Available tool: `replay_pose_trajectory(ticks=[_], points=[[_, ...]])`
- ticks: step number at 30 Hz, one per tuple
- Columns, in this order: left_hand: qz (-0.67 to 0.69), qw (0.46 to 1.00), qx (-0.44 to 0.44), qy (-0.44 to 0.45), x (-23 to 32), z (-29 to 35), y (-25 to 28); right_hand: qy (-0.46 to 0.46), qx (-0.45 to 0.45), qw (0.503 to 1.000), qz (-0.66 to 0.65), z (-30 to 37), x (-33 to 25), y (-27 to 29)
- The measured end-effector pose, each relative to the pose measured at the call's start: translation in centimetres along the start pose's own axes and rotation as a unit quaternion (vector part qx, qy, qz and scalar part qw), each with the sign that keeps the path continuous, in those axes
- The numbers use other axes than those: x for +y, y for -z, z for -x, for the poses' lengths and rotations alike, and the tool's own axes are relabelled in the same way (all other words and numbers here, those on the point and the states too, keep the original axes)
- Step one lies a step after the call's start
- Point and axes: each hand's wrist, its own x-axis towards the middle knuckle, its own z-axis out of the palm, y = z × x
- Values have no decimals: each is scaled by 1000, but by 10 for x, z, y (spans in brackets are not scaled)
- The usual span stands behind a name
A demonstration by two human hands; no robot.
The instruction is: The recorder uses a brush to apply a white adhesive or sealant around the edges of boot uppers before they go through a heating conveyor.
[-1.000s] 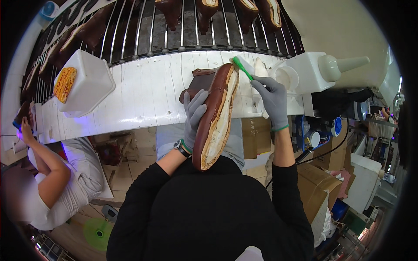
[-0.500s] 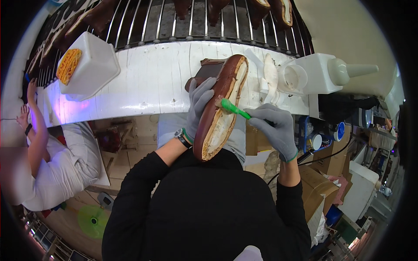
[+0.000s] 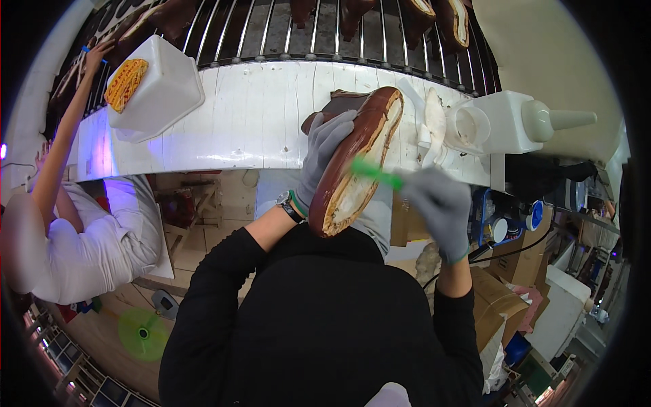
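A brown leather boot upper [image 3: 339, 160] is tilted with its pale underside [image 3: 361, 184] facing up and right, its toe toward me. My left hand [image 3: 321, 152], in a grey glove, is closed round the boot's left side. A green-handled brush [image 3: 377, 172] is in my gloved right hand [image 3: 439, 203], just right of the boot. Its head lies over the edge of the underside; motion blurs both brush and fingers, so I cannot tell whether it touches.
A metal bar rack [image 3: 298, 34] with several brown boots runs along the back. On the white table [image 3: 237, 122] stand a white box [image 3: 159, 88], a clear cup [image 3: 469, 126] and a white bottle [image 3: 508, 122]. At left, a co-worker's arm [image 3: 68, 129] reaches to the rack.
My right hand has moved slightly right, and the brush now blurs with motion. The co-worker's arm has reached farther up toward the rack. The whole view has shifted a little.
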Motion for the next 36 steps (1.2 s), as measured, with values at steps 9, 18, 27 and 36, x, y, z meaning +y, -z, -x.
replay_pose_trajectory(ticks=[9,18,27,36], points=[[-40,987,-157,-4,35,-44,37,23,5,999,31,1,-28,12],[174,873,-410,196,50,-101,69,160,56,975,140,-26,-38,30],[239,769,-558,201,12,-175,64,241,115,919,289,-82,-34,67],[310,711,-613,154,-43,-202,42,187,-33,917,352,-97,-41,96]])
